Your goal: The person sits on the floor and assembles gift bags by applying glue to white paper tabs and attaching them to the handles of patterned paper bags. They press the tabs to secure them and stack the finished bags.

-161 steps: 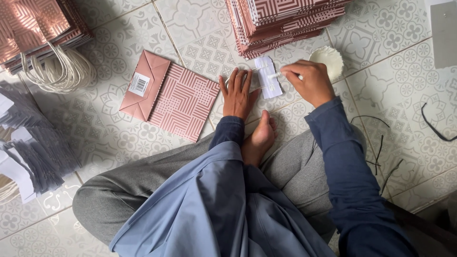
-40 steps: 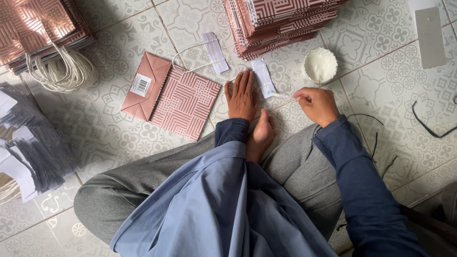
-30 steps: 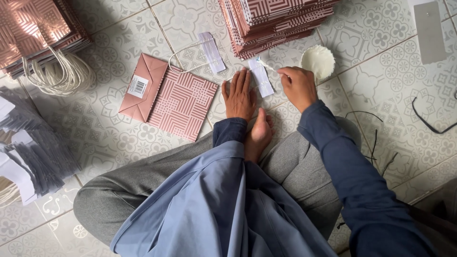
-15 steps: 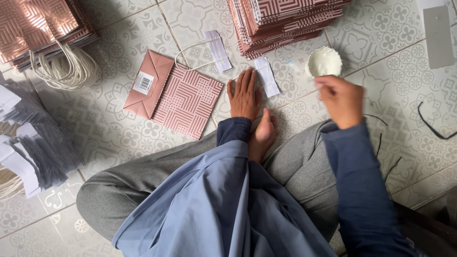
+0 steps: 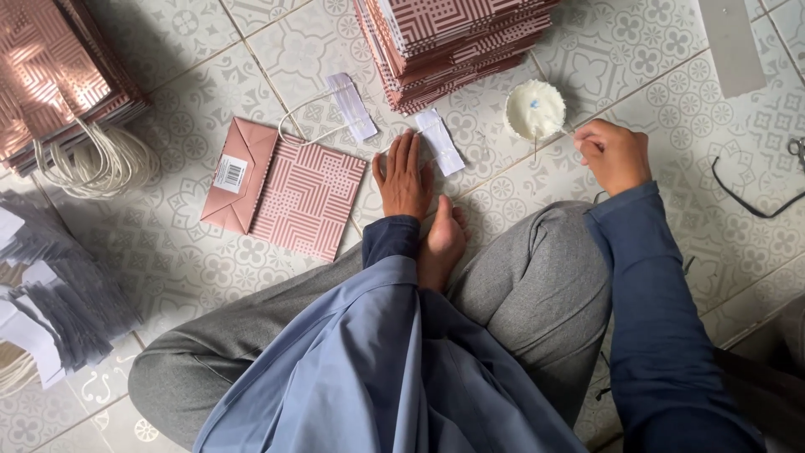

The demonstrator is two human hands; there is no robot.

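person sits cross-legged on the patterned tile floor [image 5: 168, 252], bare foot [image 5: 442, 243] tucked btwn the knees. left hand [image 5: 404, 176] lies flat just past the foot, fingers spread & straight, palm down on the floor, tips touching the near end of a white paper strip [image 5: 440, 141]; grips nothing. right hand [image 5: 616, 155] off to the right, fingers curled shut round a thin stick [image 5: 568, 130] whose tip reaches a small round white dish [image 5: 535, 111]. left of the left hand a flat pink patterned paper bag [image 5: 285, 189], w/ a 2nd white strip w/ cord loop [image 5: 352, 105] just beyond it. farther out, a stack of folded bags [image 5: 453, 42] at the far edge; finished bags w/ cord handles [image 5: 67, 92] far left.
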